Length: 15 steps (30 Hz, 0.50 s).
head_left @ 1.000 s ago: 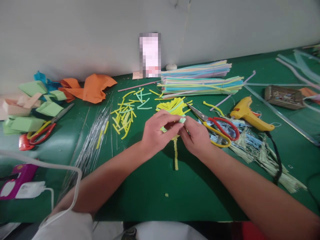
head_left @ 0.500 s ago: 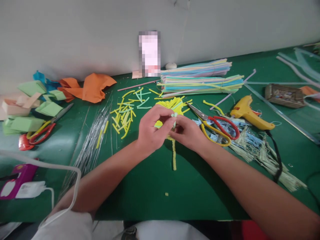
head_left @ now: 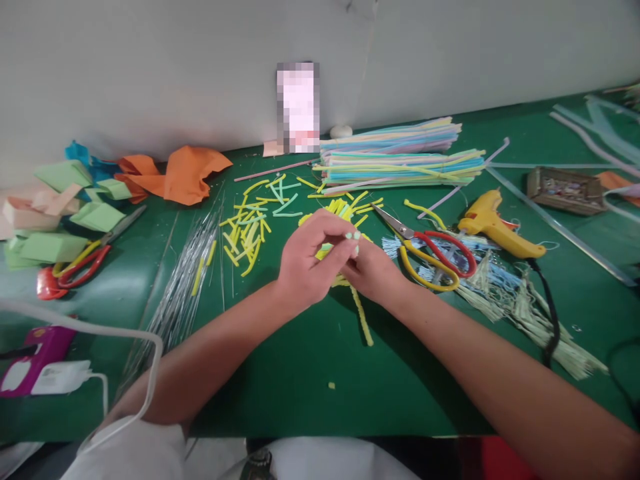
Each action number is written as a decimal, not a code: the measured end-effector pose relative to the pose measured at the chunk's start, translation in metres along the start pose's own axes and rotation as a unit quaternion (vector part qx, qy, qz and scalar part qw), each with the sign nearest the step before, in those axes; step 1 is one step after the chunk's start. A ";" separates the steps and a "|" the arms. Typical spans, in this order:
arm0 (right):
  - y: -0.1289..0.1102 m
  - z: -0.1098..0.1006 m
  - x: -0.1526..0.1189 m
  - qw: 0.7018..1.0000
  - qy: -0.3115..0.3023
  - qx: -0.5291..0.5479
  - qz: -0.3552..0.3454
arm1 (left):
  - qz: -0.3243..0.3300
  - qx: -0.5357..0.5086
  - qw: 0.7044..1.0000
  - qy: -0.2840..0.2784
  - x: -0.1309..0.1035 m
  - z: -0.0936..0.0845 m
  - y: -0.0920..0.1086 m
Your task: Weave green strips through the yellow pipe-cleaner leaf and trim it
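My left hand [head_left: 313, 257] is closed at the middle of the table, its thumb and forefinger pinching small pale green pieces [head_left: 354, 237]. Right beside it and touching it, my right hand [head_left: 373, 270] is also closed, its fingertips hidden behind the left hand; what it grips cannot be made out. Under and behind both hands lies a cluster of yellow fuzzy strips [head_left: 343, 208]. One yellow fuzzy stem [head_left: 363, 317] sticks out below the hands, slanting down to the right.
Scissors [head_left: 425, 250] and a yellow glue gun [head_left: 500, 227] lie at right. Bundled pastel stems [head_left: 400, 167] lie behind. Cut yellow pieces [head_left: 247, 230], silver wires [head_left: 185, 273], folded papers [head_left: 55, 247] and other scissors [head_left: 95, 257] are at left. A blurred phone [head_left: 300, 110] leans on the wall.
Both hands have closed in on each other, the right one now more behind the left. The yellow stem below has swung from nearly vertical to slanting right. The pale green pieces shifted slightly right.
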State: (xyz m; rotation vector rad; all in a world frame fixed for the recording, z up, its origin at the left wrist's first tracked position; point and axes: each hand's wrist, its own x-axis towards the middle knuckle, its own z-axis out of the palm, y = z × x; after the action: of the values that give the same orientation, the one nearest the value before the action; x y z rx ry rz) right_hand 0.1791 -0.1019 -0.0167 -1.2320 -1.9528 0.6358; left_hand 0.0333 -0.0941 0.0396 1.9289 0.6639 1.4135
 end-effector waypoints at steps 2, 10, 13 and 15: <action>0.003 0.000 0.000 1.000 -0.010 0.008 -0.006 | -0.008 -0.032 0.999 0.020 0.000 0.000 -0.004; 0.005 -0.002 0.002 0.998 -0.040 0.037 0.021 | -0.027 -0.069 0.996 0.051 0.001 0.000 -0.007; -0.002 -0.007 0.001 0.996 -0.047 0.050 0.061 | -0.059 -0.077 0.992 0.078 0.002 0.000 -0.011; -0.004 -0.010 -0.001 0.991 -0.055 0.074 0.100 | -0.073 -0.069 0.989 0.105 0.002 -0.002 -0.014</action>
State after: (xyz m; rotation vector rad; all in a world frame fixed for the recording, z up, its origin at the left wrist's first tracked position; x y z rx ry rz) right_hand 0.1849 -0.1040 -0.0076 -1.3342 -1.8461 0.9502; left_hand 0.0317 -0.0836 0.0307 1.6048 0.7669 1.5392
